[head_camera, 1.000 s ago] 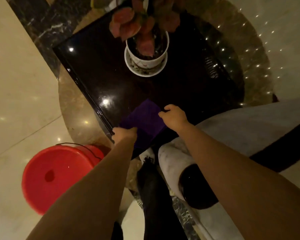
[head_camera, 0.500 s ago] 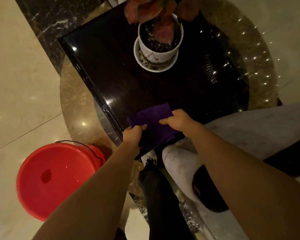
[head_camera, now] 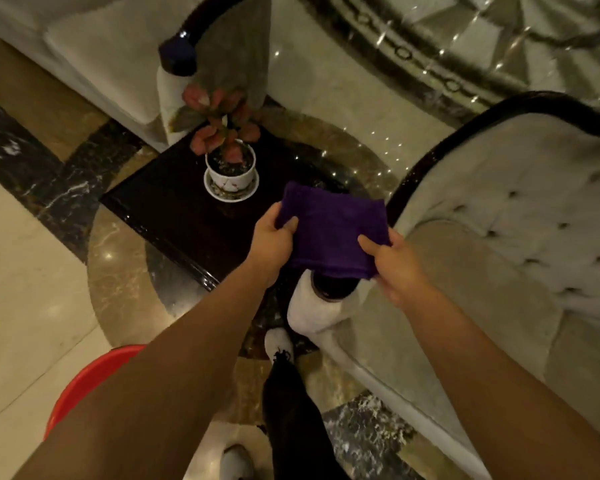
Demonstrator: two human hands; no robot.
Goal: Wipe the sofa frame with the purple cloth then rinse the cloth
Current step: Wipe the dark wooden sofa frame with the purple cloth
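Lifted off the worktop (head_camera: 174,216), the cloth (head_camera: 329,230) hung above its near corner, beside the sofa frame (head_camera: 426,168). Left hand (head_camera: 271,242) and right hand (head_camera: 392,261) each pinched an edge, stretching it flat, probably for wiping.

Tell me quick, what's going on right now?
Left hand and right hand each grip a side of the purple cloth. Cloth lifted, spread flat. Sofa frame unobstructed.
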